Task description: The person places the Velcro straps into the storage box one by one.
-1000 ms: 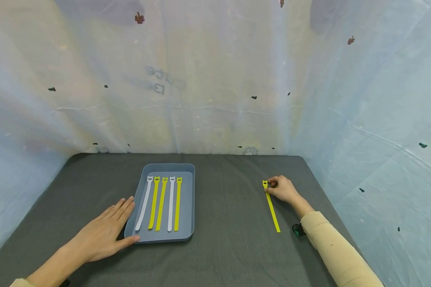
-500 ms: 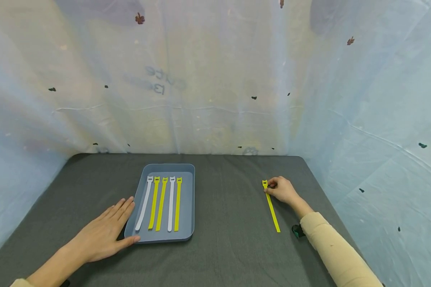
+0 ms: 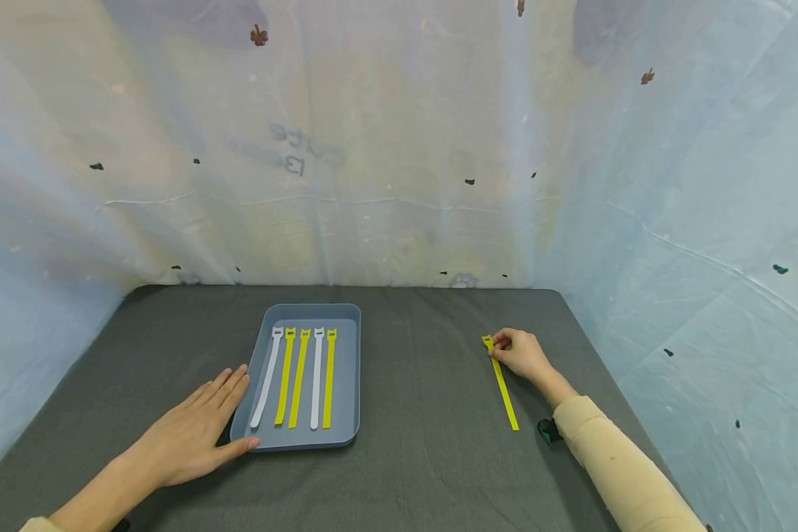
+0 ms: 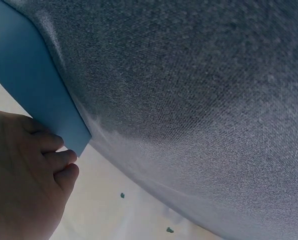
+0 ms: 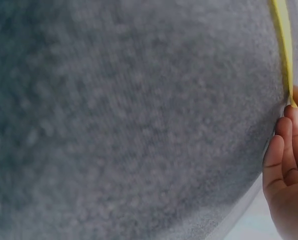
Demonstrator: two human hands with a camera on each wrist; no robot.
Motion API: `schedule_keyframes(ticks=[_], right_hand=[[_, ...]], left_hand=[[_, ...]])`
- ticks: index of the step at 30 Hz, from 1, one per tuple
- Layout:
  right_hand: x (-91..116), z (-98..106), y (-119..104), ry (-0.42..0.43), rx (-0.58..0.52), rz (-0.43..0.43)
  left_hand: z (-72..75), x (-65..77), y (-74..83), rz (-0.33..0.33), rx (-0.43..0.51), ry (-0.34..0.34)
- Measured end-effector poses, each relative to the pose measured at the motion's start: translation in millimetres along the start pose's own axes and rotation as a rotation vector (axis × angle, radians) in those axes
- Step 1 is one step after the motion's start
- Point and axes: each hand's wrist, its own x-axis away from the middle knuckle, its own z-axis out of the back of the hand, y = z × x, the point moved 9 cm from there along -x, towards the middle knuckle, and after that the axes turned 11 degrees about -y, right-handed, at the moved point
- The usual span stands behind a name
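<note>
My right hand [image 3: 522,355] pinches a yellow hook-and-loop cable tie [image 3: 505,395] near its slotted head, between thumb and fingers. The head end is slightly raised, while the tail slants down toward the near side. In the right wrist view, the same yellow tie [image 5: 285,47] runs up from the fingertips. On the left, my left hand [image 3: 189,436] lies with straight fingers along the left side of a blue-grey tray [image 3: 347,377], thumb at its near-left corner. Inside the tray, white ties [image 3: 315,384] and yellow ties [image 3: 284,384] lie side by side, heads at the far end.
A dark grey cloth [image 3: 412,414] covers the table. Pale plastic sheeting [image 3: 386,148] hangs behind and at both sides. A small black and green object [image 3: 549,431] shows beneath the right sleeve [image 3: 618,458].
The head of the pinched yellow tie has tipped up and shifted slightly left, and my right hand has moved slightly with it. My left hand and the tray stay as they were.
</note>
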Motion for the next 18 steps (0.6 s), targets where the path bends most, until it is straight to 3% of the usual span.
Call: schedule_keyframes(ticks=[18], right_hand=[[7.9, 2.5, -9.4, 0.07, -0.079, 0.011]], left_hand=[[-0.5, 0.0, -0.7, -0.002, 0.011, -0.004]])
